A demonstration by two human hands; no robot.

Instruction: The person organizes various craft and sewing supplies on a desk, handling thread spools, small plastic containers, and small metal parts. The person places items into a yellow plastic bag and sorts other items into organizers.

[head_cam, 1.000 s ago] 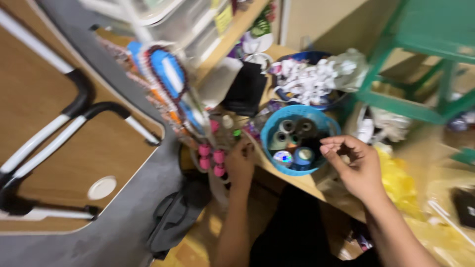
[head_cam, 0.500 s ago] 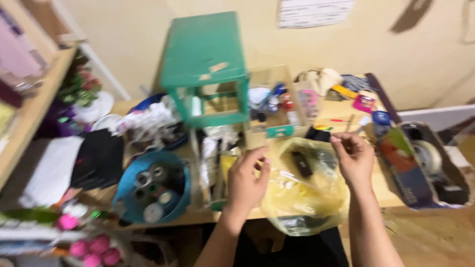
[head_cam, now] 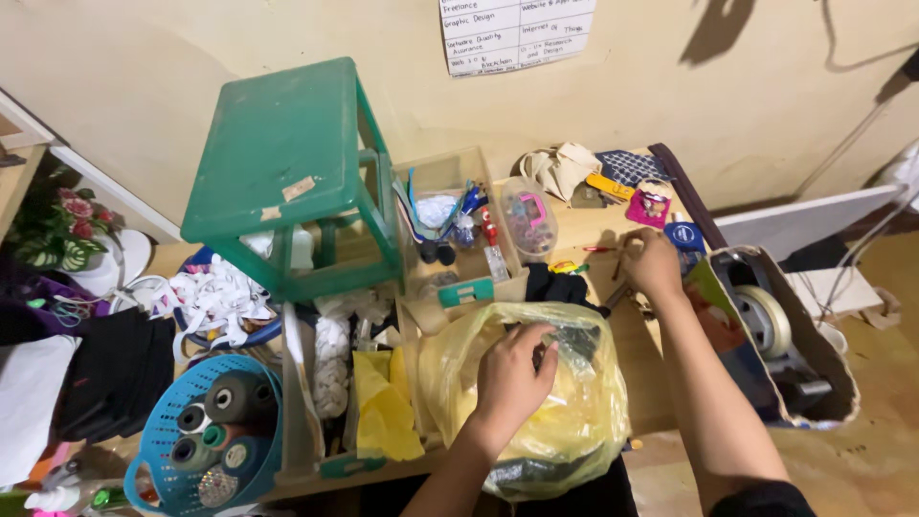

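I see left hand (head_cam: 512,369) spread flat on yellow bag (head_cam: 536,402) — right hand (head_cam: 653,263) far-right, curled at table (head_cam: 661,383) clutter, grip unclear.

Left hand (head_cam: 515,375) lies palm-down, fingers curled; right hand (head_cam: 653,264) reaches forward, closed.

Warm, moderately bright indoor light falls from above, casting dark shadows on the cream wall (head_cam: 766,77) at upper right, with a sharp centre and wide-angle bending at the edges.
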